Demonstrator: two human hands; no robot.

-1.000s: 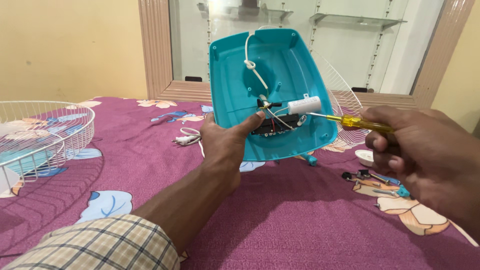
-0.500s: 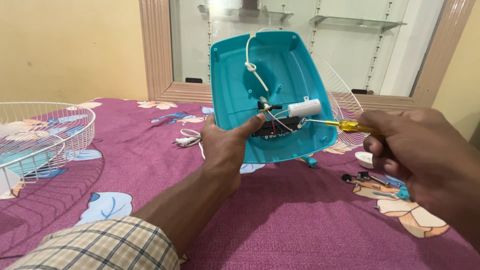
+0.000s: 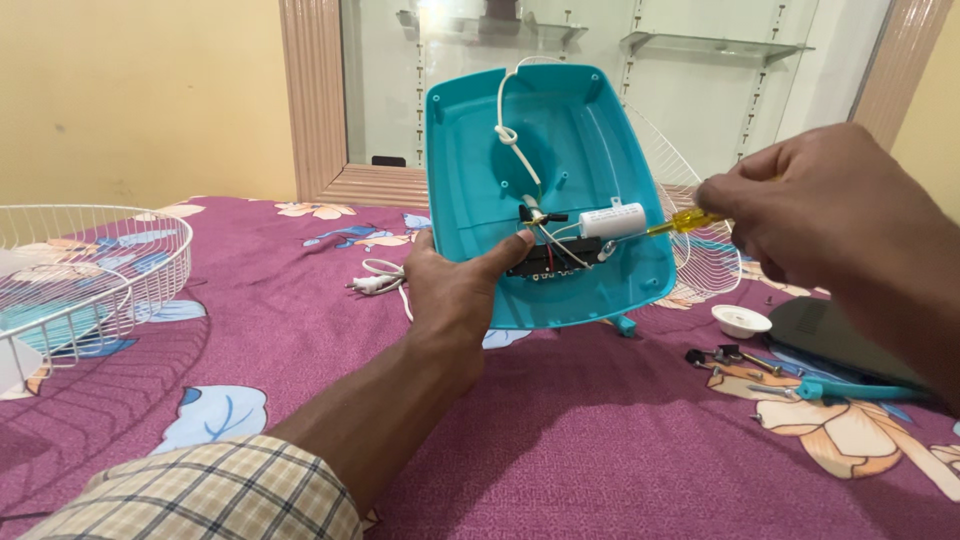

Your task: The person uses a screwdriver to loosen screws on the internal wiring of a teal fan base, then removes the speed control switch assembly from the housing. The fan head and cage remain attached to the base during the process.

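Note:
My left hand [image 3: 455, 285] grips the lower left edge of a teal plastic fan base cover [image 3: 560, 130], held upright on the bed with its hollow inside facing me. Inside it sit a white cylindrical capacitor [image 3: 612, 220], a dark switch block [image 3: 550, 260] and a knotted white cord [image 3: 510, 130]. My right hand [image 3: 830, 215] holds a yellow-handled screwdriver [image 3: 685, 221]. Its shaft points left, with the tip down by the switch block under the capacitor.
A white wire fan guard [image 3: 85, 270] lies at the left on the purple floral bedsheet [image 3: 600, 440]. Another wire guard [image 3: 700, 240] stands behind the cover. Loose screws [image 3: 725, 357], a white cap [image 3: 741, 320], a dark flat object [image 3: 840, 340] and a white plug [image 3: 372, 284] lie around.
My right hand has risen and drawn closer to the cover, keeping the screwdriver tip inside it. The left hand and the cover have stayed in place.

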